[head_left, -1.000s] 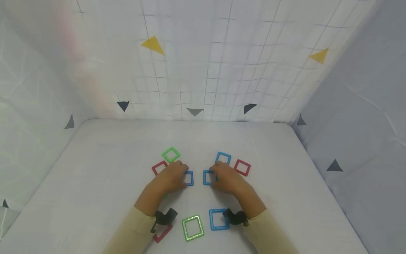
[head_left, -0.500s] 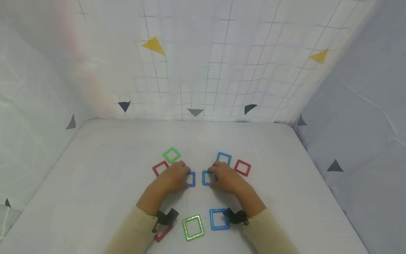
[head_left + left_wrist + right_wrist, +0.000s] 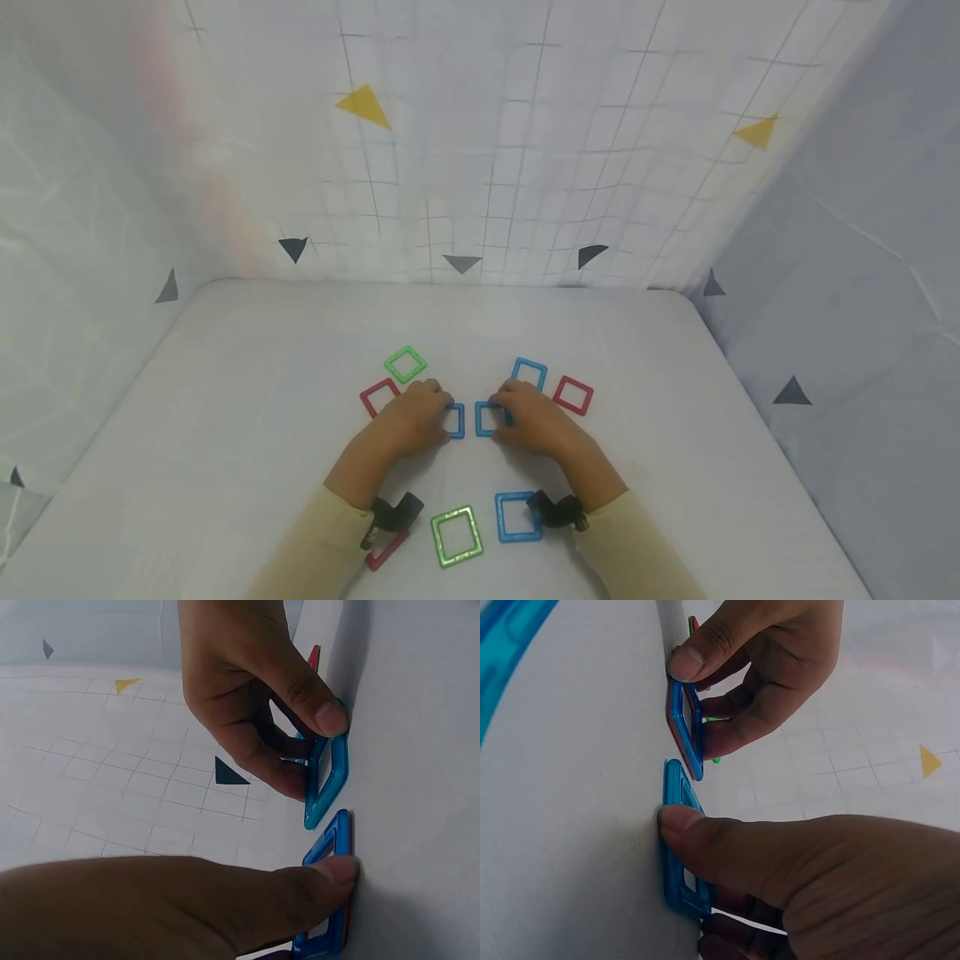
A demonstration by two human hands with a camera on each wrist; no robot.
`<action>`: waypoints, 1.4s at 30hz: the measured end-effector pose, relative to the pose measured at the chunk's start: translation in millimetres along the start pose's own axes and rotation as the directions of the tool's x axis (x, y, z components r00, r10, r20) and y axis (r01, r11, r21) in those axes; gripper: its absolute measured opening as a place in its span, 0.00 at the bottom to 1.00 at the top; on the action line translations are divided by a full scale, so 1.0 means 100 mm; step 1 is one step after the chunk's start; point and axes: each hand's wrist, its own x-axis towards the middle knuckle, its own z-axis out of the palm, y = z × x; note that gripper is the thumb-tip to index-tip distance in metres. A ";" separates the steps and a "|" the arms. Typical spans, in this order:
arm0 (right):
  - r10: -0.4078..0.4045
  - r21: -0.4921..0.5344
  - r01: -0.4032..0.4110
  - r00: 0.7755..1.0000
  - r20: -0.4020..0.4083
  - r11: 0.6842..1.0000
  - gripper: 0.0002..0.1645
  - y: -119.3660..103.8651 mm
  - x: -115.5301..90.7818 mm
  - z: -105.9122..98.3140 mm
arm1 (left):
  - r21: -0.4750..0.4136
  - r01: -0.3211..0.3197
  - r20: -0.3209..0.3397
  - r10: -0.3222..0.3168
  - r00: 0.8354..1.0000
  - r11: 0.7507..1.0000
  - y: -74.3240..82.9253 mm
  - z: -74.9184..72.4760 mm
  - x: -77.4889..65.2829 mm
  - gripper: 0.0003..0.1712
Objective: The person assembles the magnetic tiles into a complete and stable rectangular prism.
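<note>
My left hand (image 3: 408, 421) pinches a dark blue square magnetic tile (image 3: 461, 421) between thumb and fingers near the table's middle. A red layer shows along its underside in the right wrist view. Opposite it, my right hand (image 3: 532, 417) pinches a lighter blue square magnetic tile (image 3: 480, 419), its thumb (image 3: 681, 817) on the near face. The two tiles face each other edge to edge, a narrow gap between them. Both lie low, close over the white tabletop. The outer parts of both tiles are hidden by the fingers in the head view.
Behind my left hand lie a green tile (image 3: 393, 374) and a red tile (image 3: 365, 401). A blue tile (image 3: 532, 362) and a red tile (image 3: 588, 401) lie behind the right. Nearer are a green tile (image 3: 437, 543), a blue tile (image 3: 499, 518) and a partly covered red tile (image 3: 388, 551).
The left hand has moved slightly right with its tile, and the right hand's tile has shifted slightly left. The gap between the two tiles has narrowed. The other tiles stay put.
</note>
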 end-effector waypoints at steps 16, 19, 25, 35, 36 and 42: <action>-0.040 -0.017 0.040 0.999 -0.021 0.999 0.33 -0.02 0.00 0.03 | 0.008 -0.031 -0.047 0.032 0.998 0.999 0.01 0.04 0.01 0.30; -0.048 -0.027 0.047 0.999 -0.023 0.998 0.33 -0.02 0.01 0.03 | 0.013 -0.038 -0.049 0.038 0.998 0.999 0.01 0.05 0.01 0.30; -0.057 -0.027 0.056 0.998 -0.023 0.998 0.32 -0.03 0.01 0.03 | 0.023 -0.044 -0.055 0.045 0.998 0.999 0.01 0.04 0.01 0.30; -0.065 -0.032 0.065 0.998 -0.011 0.997 0.33 -0.03 0.03 0.05 | 0.024 -0.051 -0.062 0.052 0.997 0.998 0.00 0.06 0.02 0.30; -0.066 -0.034 0.066 0.998 -0.009 0.997 0.33 -0.02 0.03 0.06 | 0.025 -0.049 -0.061 0.051 0.997 0.998 0.00 0.07 0.02 0.30; -0.092 -0.020 0.092 0.996 0.005 0.996 0.33 0.03 0.06 0.11 | 0.012 -0.049 -0.055 0.050 0.997 0.999 -0.01 0.08 -0.01 0.31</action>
